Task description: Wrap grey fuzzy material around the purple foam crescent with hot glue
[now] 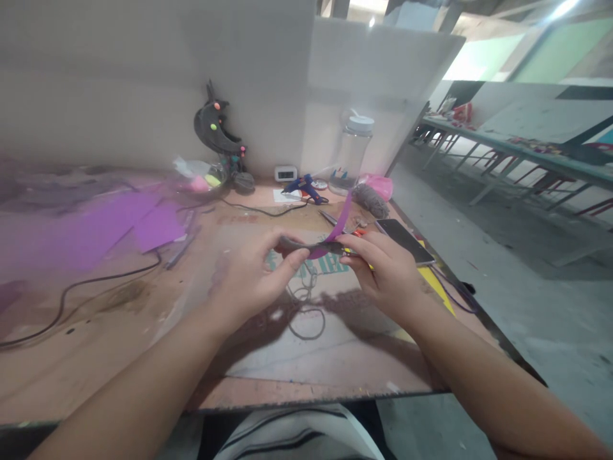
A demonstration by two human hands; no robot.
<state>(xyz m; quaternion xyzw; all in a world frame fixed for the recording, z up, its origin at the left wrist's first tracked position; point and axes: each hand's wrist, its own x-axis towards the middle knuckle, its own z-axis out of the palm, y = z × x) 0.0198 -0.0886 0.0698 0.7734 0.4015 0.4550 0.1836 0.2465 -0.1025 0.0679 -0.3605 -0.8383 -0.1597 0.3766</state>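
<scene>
A dark, thin curved piece (pixel 316 248) spans the space between my two hands above the table. My left hand (pixel 261 271) pinches its left end between thumb and fingers. My right hand (pixel 383 271) is closed on its right end. A purple strip (pixel 341 219) rises from the dark piece beside my right fingertips; whether those fingers also hold it is hard to tell. Below, a thin grey cord (pixel 307 324) lies in loops on a translucent sheet (pixel 272 361) with green print.
Purple sheets (pixel 105 227) lie at the left near a black cable. Behind my hands are a blue glue gun (pixel 306 187), a small white clock (pixel 286 174), a clear bottle (pixel 352 153) and a dark crescent ornament (pixel 215 131). A phone (pixel 405 241) rests at the right edge.
</scene>
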